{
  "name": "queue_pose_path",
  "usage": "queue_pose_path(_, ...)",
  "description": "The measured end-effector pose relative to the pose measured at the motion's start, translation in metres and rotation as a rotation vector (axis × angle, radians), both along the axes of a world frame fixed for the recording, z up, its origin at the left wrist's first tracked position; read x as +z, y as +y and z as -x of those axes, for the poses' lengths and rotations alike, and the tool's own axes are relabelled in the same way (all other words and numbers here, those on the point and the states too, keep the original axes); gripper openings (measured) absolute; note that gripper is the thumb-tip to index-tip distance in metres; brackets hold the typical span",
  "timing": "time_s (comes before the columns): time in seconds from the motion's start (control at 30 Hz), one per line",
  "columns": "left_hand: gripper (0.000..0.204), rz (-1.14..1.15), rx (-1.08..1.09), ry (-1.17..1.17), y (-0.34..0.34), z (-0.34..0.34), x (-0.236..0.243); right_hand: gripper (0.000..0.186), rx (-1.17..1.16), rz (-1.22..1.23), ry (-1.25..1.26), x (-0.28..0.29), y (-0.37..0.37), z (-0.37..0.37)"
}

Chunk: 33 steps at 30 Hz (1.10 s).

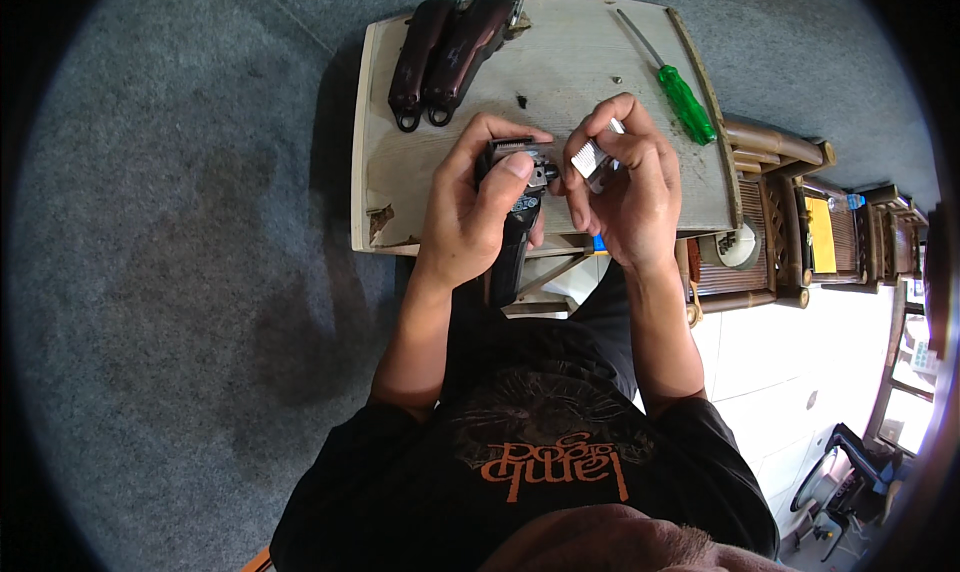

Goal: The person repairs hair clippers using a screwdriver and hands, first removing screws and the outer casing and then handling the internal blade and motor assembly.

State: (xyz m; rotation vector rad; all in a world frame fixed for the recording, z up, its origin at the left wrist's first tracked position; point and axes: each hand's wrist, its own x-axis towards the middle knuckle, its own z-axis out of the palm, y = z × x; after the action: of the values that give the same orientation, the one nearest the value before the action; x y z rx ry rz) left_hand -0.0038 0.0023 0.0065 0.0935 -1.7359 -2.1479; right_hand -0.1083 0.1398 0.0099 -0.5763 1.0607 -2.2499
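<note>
My left hand (468,207) is closed round a black hair clipper (512,252), its thumb pressed on the head near the toothed blade (514,145). The clipper's body points down toward my lap. Just to the right, my right hand (637,187) pinches a silver clipper blade (590,158) between thumb and fingers, its teeth facing the clipper. The blade and the clipper are apart. Two dark maroon hair clippers (465,57) lie side by side on the small table (560,52), beyond my left hand. A screwdriver with a green handle (685,102) rests beyond my right hand.
A small metal screw or nut (617,79) and a dark bit (521,102) lie on the table. Its near left corner (381,218) is chipped. Bamboo furniture (775,202) stands to the right, with a round white container (738,244) on it. Grey carpet-like surface (200,272) spreads left.
</note>
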Motion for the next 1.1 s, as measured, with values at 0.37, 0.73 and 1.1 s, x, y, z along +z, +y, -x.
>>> queue_pose_path(0.37, 0.032, 0.059, 0.038, 0.009, 0.003, 0.000, 0.002, 0.025, 0.014, -0.292, 0.159, 0.014, 0.002, -0.006)
queue_pose_path(0.73, 0.026, 0.090, 0.014, 0.070, 0.000, -0.002, -0.001, 0.019, -0.059, -0.350, 0.382, 0.009, 0.004, -0.013)
queue_pose_path(1.1, 0.032, 0.405, 0.003, 0.287, -0.004, -0.004, -0.007, 0.019, -0.140, -0.238, 0.585, -0.009, 0.017, -0.015)
